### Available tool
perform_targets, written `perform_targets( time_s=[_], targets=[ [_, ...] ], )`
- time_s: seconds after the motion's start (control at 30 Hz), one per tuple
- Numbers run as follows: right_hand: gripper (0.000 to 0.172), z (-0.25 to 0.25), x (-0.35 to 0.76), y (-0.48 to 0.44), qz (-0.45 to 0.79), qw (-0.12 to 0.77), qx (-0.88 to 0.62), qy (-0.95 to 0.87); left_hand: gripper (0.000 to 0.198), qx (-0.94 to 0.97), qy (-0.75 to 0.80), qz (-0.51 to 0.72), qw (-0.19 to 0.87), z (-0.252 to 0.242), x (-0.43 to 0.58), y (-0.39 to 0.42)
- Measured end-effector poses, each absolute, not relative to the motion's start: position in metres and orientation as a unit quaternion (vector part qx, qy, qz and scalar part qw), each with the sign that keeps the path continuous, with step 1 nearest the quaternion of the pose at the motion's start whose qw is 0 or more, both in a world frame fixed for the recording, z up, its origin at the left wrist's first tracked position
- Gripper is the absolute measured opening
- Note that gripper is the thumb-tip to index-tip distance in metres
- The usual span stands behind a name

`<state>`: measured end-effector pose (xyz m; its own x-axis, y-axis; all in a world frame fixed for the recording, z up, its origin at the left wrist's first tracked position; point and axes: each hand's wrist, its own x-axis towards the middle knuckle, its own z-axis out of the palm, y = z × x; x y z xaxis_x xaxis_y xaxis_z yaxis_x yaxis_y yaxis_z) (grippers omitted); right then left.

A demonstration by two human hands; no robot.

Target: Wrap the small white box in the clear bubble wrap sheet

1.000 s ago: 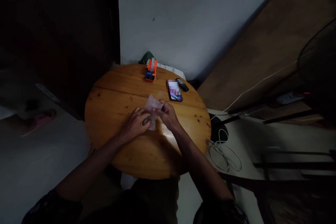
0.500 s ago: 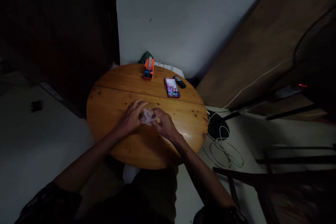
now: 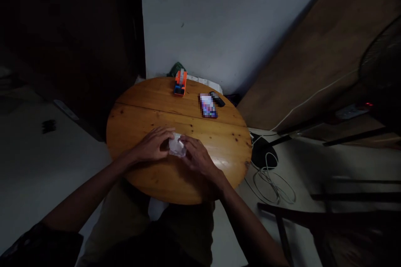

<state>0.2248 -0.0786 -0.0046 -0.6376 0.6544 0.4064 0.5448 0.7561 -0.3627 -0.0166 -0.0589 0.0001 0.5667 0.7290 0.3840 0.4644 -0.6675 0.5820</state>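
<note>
Between my two hands is a small whitish packet (image 3: 177, 146) that looks wrapped in clear, shiny plastic; its contents cannot be made out. My left hand (image 3: 156, 144) grips its left side, thumb and fingers closed at the edge. On the other side, my right hand (image 3: 197, 154) holds the packet's right edge with curled fingers. Both hands are over the near half of a round wooden table (image 3: 225, 142). Toward the far edge stands an orange and blue tape dispenser (image 3: 180, 83) with a roll of tape.
A phone (image 3: 208, 105) with a blurred screen lies beside a dark handheld object (image 3: 217, 99). Green material (image 3: 176, 68) sits behind the table by the wall. Coiled white cable (image 3: 269, 181) is on the floor at right, near a dark chair (image 3: 291, 213) and a fan (image 3: 382, 58).
The packet has turned, now showing a flatter, smoother white face. My fingers have shifted around it, and a tan piece seen by my right thumb no longer shows. The view moved slightly.
</note>
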Motion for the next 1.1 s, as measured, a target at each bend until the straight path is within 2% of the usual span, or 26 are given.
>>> perform_targets(
  time_s=[0.17, 0.27, 0.4, 0.47, 0.5, 0.57, 0.67, 0.77, 0.87, 1.1],
  targets=[
    [0.042, -0.017, 0.218, -0.074, 0.077, 0.264, -0.35, -0.895, 0.03, 0.841, 0.366, 0.332, 0.221, -0.013, -0.007, -0.058],
    [0.038, -0.014, 0.214, -0.071, 0.106, 0.283, -0.355, -0.885, 0.027, 0.803, 0.391, 0.372, 0.252, -0.016, 0.001, -0.058],
    [0.023, 0.002, 0.215, -0.069, 0.272, 0.336, -0.378, -0.819, 0.018, 0.737, 0.469, 0.374, 0.312, -0.007, 0.008, -0.065],
    [0.011, 0.008, 0.215, -0.066, 0.387, 0.331, -0.397, -0.763, 0.014, 0.722, 0.508, 0.34, 0.324, 0.001, 0.01, -0.067],
    [0.012, 0.008, 0.215, -0.063, 0.434, 0.324, -0.406, -0.737, 0.015, 0.718, 0.525, 0.326, 0.32, 0.003, 0.01, -0.066],
    [0.019, 0.005, 0.212, -0.056, 0.494, 0.321, -0.42, -0.69, 0.019, 0.704, 0.542, 0.32, 0.33, 0.007, 0.011, -0.064],
    [0.022, -0.005, 0.206, -0.048, 0.523, 0.337, -0.447, -0.643, 0.033, 0.638, 0.494, 0.367, 0.463, 0.005, 0.01, -0.061],
    [0.022, -0.015, 0.203, -0.043, 0.505, 0.348, -0.463, -0.64, 0.069, 0.556, 0.431, 0.4, 0.588, -0.001, 0.008, -0.062],
    [0.024, -0.017, 0.203, -0.04, 0.501, 0.352, -0.458, -0.644, 0.096, 0.519, 0.425, 0.401, 0.624, -0.005, 0.007, -0.066],
    [0.032, -0.009, 0.209, -0.039, 0.519, 0.369, -0.437, -0.635, 0.093, 0.503, 0.429, 0.418, 0.623, -0.005, 0.015, -0.065]
  ],
)
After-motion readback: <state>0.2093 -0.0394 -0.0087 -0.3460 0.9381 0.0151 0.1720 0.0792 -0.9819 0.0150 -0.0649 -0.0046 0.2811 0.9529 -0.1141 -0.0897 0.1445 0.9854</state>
